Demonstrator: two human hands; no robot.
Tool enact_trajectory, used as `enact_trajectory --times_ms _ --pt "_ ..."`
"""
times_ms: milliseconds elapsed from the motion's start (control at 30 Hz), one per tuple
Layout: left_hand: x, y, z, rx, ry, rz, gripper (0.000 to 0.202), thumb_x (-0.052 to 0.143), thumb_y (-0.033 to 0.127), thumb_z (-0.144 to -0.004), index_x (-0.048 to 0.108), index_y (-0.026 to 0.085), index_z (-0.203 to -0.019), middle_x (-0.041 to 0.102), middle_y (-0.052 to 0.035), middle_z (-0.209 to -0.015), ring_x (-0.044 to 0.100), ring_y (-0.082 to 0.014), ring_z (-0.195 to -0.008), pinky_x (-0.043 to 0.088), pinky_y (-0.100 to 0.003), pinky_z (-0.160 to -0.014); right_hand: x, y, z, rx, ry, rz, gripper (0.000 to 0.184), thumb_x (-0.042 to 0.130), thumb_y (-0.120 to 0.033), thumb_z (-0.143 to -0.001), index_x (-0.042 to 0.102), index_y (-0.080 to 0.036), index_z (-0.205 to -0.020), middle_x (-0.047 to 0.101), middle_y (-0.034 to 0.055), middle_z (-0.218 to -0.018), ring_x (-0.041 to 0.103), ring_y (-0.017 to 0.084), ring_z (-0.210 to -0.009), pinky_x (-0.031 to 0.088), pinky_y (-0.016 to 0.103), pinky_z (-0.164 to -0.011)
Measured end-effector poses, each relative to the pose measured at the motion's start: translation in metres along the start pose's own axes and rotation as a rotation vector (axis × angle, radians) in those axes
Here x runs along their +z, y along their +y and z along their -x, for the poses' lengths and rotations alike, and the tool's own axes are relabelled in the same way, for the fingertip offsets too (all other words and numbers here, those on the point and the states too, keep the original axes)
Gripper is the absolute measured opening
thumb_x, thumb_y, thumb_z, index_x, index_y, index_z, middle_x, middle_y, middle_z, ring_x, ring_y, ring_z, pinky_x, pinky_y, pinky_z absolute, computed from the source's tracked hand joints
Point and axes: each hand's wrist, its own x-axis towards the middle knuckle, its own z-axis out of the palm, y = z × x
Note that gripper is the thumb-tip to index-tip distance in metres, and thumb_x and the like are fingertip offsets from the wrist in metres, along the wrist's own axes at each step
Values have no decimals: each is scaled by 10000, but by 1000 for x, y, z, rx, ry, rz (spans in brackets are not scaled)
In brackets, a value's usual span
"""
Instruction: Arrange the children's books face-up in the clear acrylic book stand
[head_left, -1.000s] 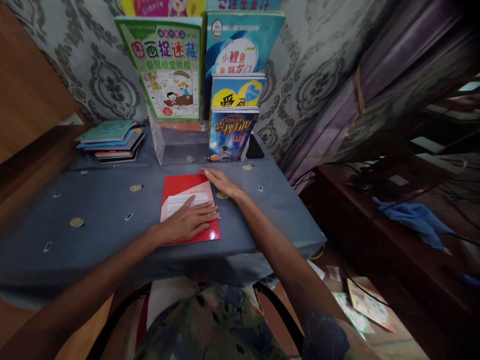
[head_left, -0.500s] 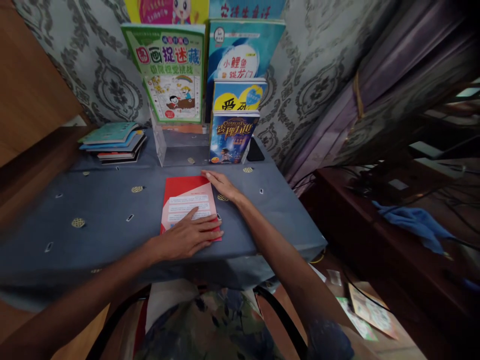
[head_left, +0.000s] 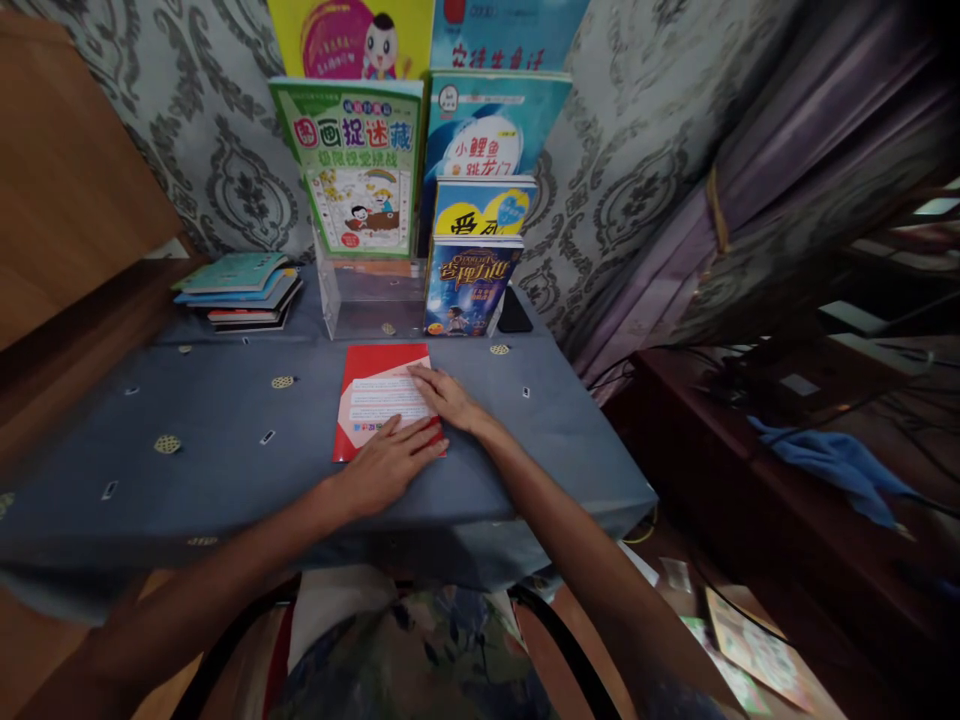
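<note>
A red book (head_left: 382,358) with a pale pink text panel lies flat on the cloth-covered table. My left hand (head_left: 391,462) rests palm down over its near right part, fingers stretched out toward the right edge. Farther up, my right hand (head_left: 446,398) lies on the book's right side, its fingers extended onto the cover and no grip around it. Both hands touch the book, and the left one hides part of its lower edge.
Behind the book stands a clear acrylic rack (head_left: 371,312) holding several upright children's books, including a green one (head_left: 364,165) and a dark blue one (head_left: 469,288). A black phone (head_left: 514,312) lies beside it. At left is a book stack (head_left: 244,290); at right, a blue cloth (head_left: 832,465).
The book has shifted slightly away from me, closer to the rack. My right hand has come from its far right corner down onto its right side. The view has tilted slightly upward.
</note>
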Motion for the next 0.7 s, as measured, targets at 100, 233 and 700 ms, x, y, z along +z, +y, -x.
enact_trajectory --times_ms 100,233,700 --pt "0 21 6 -81 -6 -93 568 356 63 -942 397 159 -1500 391 -156 -1579 326 -260 -1485 277 -518 -1185 3 -8 22 -8 -44 132 507 314 -390 -1039 494 -185 -1466 487 116 -1533 374 236 -1471 215 519 -1233" --pt "3 39 11 -138 9 -163 559 355 92 -935 383 76 -1493 464 -196 -1516 398 -276 -1436 304 -501 -1177 6 -18 42 -31 -80 288 524 292 -380 -1044 453 -164 -1494 371 131 -1600 290 241 -1510 216 530 -1229" --pt "-1 18 94 -313 126 -252 635 362 -5 -825 513 123 -1428 528 -135 -1489 482 -239 -1385 397 -440 -1107 9 -24 48 -61 -80 495 577 353 -455 -1033 388 -171 -1533 343 124 -1615 305 246 -1503 252 508 -1229"
